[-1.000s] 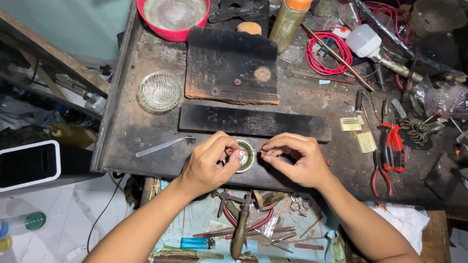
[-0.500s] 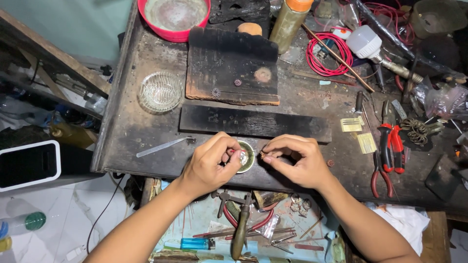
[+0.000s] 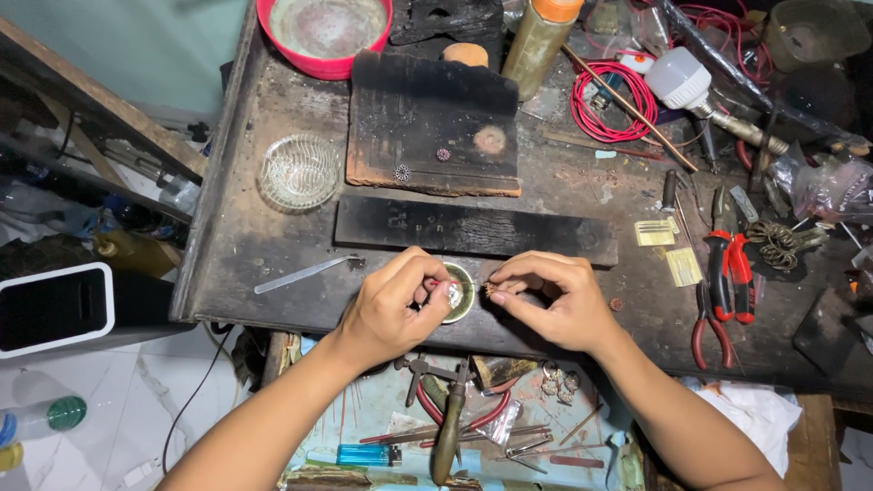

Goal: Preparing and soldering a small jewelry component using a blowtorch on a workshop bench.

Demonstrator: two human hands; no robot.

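My left hand (image 3: 397, 305) pinches a small shiny silver piece (image 3: 452, 293) between thumb and fingertips, right over a small round metal dish (image 3: 463, 284) at the bench's front edge. My right hand (image 3: 556, 305) pinches a tiny dark gold-coloured bead-like piece (image 3: 488, 291) just right of the dish. The two hands nearly meet above the dish. A long dark charred bar (image 3: 473, 229) lies just behind them.
A charred wooden block (image 3: 427, 118) with tiny ornaments sits mid-bench, a glass dish (image 3: 298, 171) to its left, a red bowl (image 3: 314, 56) behind. Flat tweezers (image 3: 305, 273) lie left of my hands. Red-handled pliers (image 3: 723, 282) and red wire (image 3: 607, 105) are right. Tools fill the drawer (image 3: 455, 427) below.
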